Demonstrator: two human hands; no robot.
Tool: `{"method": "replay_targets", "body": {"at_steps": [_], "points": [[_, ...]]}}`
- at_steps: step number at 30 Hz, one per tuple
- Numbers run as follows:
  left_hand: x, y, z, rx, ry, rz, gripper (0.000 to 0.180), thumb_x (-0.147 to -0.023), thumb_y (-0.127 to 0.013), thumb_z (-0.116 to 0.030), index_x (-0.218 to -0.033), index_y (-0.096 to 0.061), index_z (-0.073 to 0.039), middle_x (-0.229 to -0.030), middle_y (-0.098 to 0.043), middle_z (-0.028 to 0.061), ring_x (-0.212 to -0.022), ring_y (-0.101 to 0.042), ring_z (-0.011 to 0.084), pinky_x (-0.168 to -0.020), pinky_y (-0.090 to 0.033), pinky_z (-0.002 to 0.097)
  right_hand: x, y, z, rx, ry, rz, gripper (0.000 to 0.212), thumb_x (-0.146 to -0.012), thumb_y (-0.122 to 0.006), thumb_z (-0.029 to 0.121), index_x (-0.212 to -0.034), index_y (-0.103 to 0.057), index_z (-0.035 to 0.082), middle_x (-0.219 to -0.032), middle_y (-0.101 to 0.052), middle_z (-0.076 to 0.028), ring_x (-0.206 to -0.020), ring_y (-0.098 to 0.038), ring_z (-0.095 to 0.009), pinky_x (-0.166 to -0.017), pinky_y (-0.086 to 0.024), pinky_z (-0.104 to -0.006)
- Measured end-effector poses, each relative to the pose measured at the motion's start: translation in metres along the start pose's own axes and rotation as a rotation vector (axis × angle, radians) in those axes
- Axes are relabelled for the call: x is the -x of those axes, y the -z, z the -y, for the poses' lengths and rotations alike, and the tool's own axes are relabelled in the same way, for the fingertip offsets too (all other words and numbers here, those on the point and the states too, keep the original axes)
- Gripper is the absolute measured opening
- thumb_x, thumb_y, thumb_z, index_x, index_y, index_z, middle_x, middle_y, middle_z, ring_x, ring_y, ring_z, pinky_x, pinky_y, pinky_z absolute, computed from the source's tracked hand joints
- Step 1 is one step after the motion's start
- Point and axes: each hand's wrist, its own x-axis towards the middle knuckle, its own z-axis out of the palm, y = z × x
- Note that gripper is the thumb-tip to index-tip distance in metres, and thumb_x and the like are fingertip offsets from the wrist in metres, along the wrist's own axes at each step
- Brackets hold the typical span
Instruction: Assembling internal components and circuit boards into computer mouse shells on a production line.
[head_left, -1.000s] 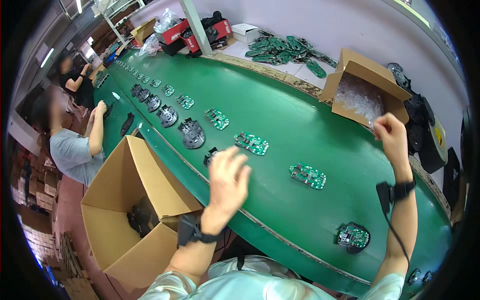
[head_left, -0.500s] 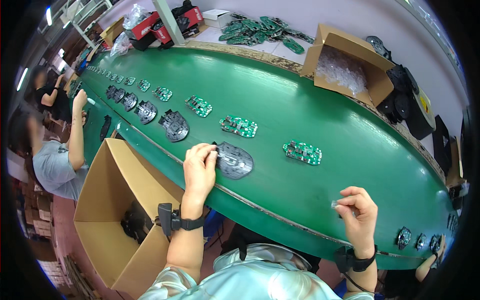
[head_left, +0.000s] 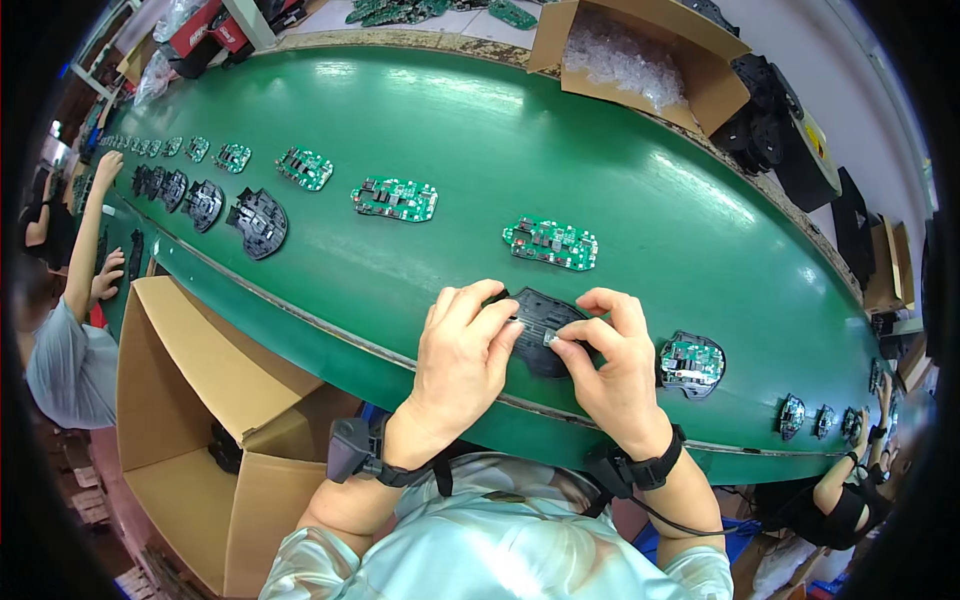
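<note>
A black plastic shell with a ribbed inside lies on the green belt in front of me, partly covered by my fingers. My left hand is at the shell's left edge, thumb and forefinger pinched together; what lies between them is too small to make out. Over the shell's right part, my right hand pinches a small clear plastic piece. Just beyond the shell lies a green circuit board. To the right of my hand rests another black shell with a green board in it.
Rows of green boards and black shells run off to the left. A carton of clear plastic pieces stands at the far side. An open carton is at my left. Other people work at both ends.
My right hand has come left to the shell with its clear piece, uncovering the shell with a board. My left hand and the shell have shifted right. The whole view has turned somewhat.
</note>
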Motion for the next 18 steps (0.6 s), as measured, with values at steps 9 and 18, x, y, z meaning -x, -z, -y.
{"method": "replay_targets", "body": {"at_steps": [9, 18], "points": [[-0.045, -0.002, 0.061, 0.081, -0.199, 0.136, 0.028, -0.078, -0.078, -0.005, -0.106, -0.072, -0.003, -0.125, -0.067, 0.0138, -0.121, -0.059, 0.0355, -0.1, -0.046, 0.0454, -0.052, -0.046, -0.027, 0.08, 0.004, 0.051, 0.017, -0.073, -0.081, 0.004, -0.085, -0.068, 0.004, -0.104, -0.06, -0.01, -0.096, -0.058, -0.029, -0.081, -0.044, -0.0405], [-0.077, -0.045, 0.07, 0.053, -0.229, 0.179, 0.027, -0.075, -0.078, -0.003, -0.101, -0.072, -0.002, -0.121, -0.068, 0.0141, -0.12, -0.059, 0.0358, -0.1, -0.048, 0.0467, -0.078, -0.036, -0.074, 0.037, 0.01, 0.067, 0.018, -0.073, -0.079, 0.003, -0.086, -0.067, 0.004, -0.1, -0.061, -0.01, -0.093, -0.058, -0.029, -0.079, -0.043, -0.0405]]}}
